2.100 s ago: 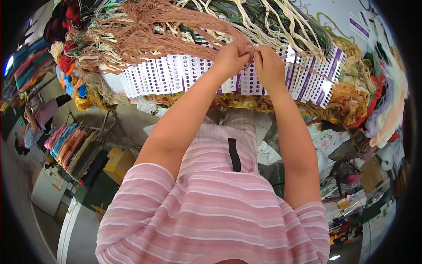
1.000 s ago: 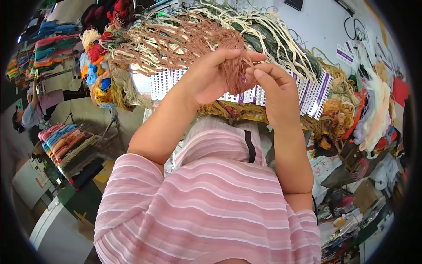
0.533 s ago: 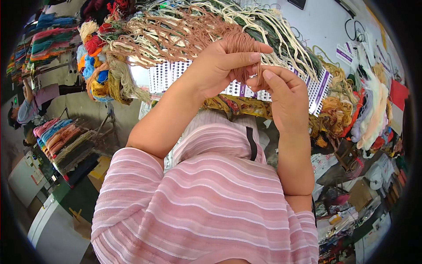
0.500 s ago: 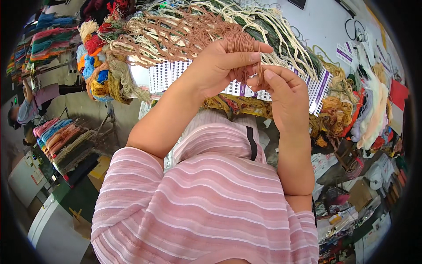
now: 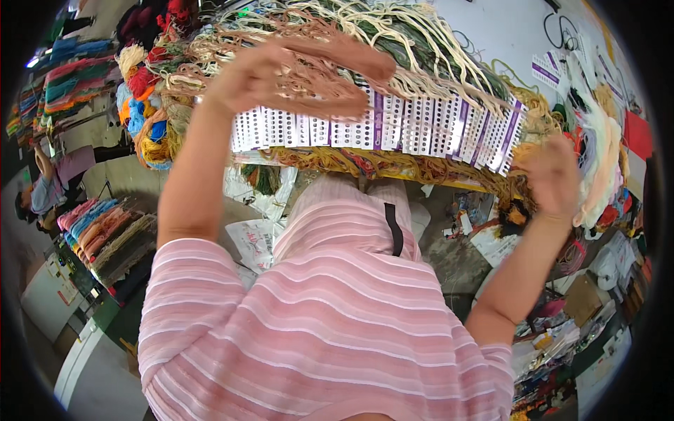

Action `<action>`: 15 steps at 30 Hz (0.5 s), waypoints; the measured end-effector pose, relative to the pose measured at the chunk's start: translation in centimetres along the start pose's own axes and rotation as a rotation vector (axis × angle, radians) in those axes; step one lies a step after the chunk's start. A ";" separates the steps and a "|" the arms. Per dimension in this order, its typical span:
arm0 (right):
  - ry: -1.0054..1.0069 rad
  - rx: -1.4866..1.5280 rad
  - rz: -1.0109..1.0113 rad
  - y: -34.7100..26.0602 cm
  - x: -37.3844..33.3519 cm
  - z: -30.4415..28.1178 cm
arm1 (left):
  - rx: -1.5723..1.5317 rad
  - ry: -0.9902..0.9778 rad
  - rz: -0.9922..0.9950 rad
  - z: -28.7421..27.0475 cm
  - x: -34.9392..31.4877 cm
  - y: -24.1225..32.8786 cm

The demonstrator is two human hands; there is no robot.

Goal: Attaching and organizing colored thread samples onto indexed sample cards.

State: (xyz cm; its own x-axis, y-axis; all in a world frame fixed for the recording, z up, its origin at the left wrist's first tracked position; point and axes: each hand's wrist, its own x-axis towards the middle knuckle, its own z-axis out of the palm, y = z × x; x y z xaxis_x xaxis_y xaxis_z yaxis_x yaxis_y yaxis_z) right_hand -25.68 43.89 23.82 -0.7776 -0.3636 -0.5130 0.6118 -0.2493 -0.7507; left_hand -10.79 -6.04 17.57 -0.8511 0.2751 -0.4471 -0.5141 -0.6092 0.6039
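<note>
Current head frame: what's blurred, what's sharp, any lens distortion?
Head view: left bare hand, right bare hand and reddish-brown yarn skein blurred; head view: pink-and-white striped shirt comparatively sharp; head view: fisheye bending toward the rim, black corners.

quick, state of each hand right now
Left hand: closed, holding brown yarn.
Right hand: seems curled, too blurred to tell if it holds anything.
</note>
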 end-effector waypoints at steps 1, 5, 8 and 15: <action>-0.063 0.196 0.055 -2.5 0.4 -7.8 | -0.033 0.156 0.074 -2.2 -1.1 1.7; 0.668 0.136 -0.125 -11.9 -4.7 -35.7 | -0.251 0.562 0.248 -11.6 -6.5 8.5; 0.929 0.321 -0.282 -19.1 -12.6 -44.0 | -0.290 0.644 0.427 -16.7 -6.8 9.4; 0.473 -0.444 -0.172 1.6 3.8 -22.2 | 0.203 0.505 -0.016 2.9 8.5 -5.4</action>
State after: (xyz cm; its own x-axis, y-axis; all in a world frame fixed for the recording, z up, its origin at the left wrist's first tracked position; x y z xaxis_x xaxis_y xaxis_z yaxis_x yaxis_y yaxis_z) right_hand -30.88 62.05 11.38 -0.9005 0.1062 -0.4218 0.4341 0.1610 -0.8863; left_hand -15.62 1.73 12.43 -0.7116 -0.1391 -0.6887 -0.5793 -0.4384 0.6872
